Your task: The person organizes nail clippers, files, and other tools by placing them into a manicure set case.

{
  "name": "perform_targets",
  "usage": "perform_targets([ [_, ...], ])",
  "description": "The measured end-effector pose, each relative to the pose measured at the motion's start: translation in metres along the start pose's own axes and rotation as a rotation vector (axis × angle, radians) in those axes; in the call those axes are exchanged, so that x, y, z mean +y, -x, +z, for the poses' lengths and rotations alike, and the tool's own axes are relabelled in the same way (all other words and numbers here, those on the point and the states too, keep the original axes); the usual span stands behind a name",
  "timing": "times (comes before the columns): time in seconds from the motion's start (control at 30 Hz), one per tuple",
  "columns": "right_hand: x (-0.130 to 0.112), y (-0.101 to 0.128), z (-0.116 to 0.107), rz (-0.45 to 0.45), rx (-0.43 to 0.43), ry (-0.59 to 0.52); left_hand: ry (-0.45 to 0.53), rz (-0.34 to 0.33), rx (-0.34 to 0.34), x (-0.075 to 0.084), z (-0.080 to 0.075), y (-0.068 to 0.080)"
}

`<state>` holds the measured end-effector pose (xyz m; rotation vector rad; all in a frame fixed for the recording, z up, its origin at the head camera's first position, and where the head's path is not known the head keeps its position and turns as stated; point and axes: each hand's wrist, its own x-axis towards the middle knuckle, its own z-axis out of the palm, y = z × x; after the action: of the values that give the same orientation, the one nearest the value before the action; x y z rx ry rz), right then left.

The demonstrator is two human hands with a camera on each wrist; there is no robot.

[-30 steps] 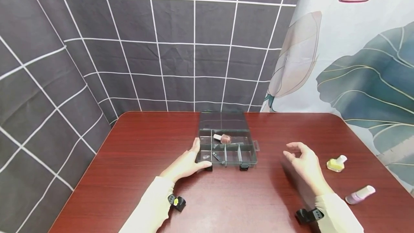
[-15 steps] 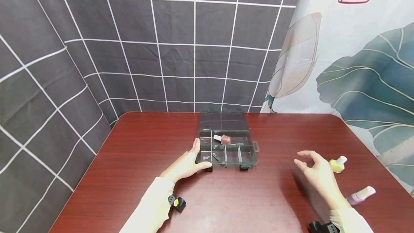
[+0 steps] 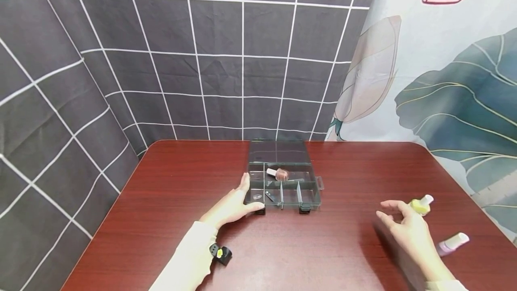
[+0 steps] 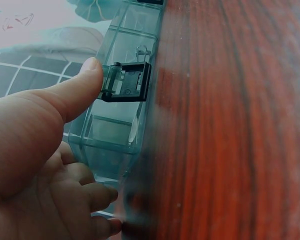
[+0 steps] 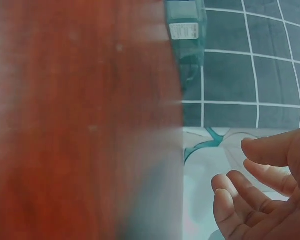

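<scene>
From the head view, a clear plastic box point(image 3: 282, 187) with dividers is seen mid-table point(image 3: 181, 183), steadied at its left front corner by the left hand point(image 3: 232, 205); the right hand point(image 3: 405, 228) hovers loosely spread, holding nothing, just beside a yellow bottle point(image 3: 420, 205) near the right edge. At the left wrist, the thumb point(image 4: 65, 95) is pressed against a black latch point(image 4: 127, 82). At the right wrist, relaxed fingers point(image 5: 255, 185) are shown above bare glossy wood.
</scene>
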<state>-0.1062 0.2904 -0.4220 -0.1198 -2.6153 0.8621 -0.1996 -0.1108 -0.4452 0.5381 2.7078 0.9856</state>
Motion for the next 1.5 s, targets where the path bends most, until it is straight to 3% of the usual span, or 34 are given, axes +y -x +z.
perform_targets([
  [0.23, 0.005, 0.012, -0.001, 0.004, 0.024, 0.030, -0.004, -0.004, 0.000, 0.000, -0.003, 0.001],
  [0.47, 0.007, 0.022, -0.010, 0.080, -0.028, 0.027, 0.002, -0.007, 0.007, 0.001, -0.009, 0.002],
  [0.67, 0.013, 0.027, -0.018, 0.091, -0.002, 0.022, 0.008, -0.004, 0.012, 0.001, -0.008, 0.002],
  [0.83, 0.020, 0.030, -0.029, 0.225, -0.009, 0.105, 0.013, -0.006, 0.015, 0.000, -0.008, 0.002],
  [1.1, 0.028, 0.031, -0.044, 0.584, 0.013, 0.163, -0.007, 0.010, 0.027, -0.003, -0.007, 0.001],
  [1.37, 0.037, 0.035, -0.055, 0.637, -0.001, 0.189, 0.008, 0.002, 0.018, -0.004, -0.007, 0.001],
  [1.5, 0.042, 0.034, -0.060, 0.705, 0.026, 0.168, 0.014, -0.003, 0.017, -0.003, -0.007, 0.001],
])
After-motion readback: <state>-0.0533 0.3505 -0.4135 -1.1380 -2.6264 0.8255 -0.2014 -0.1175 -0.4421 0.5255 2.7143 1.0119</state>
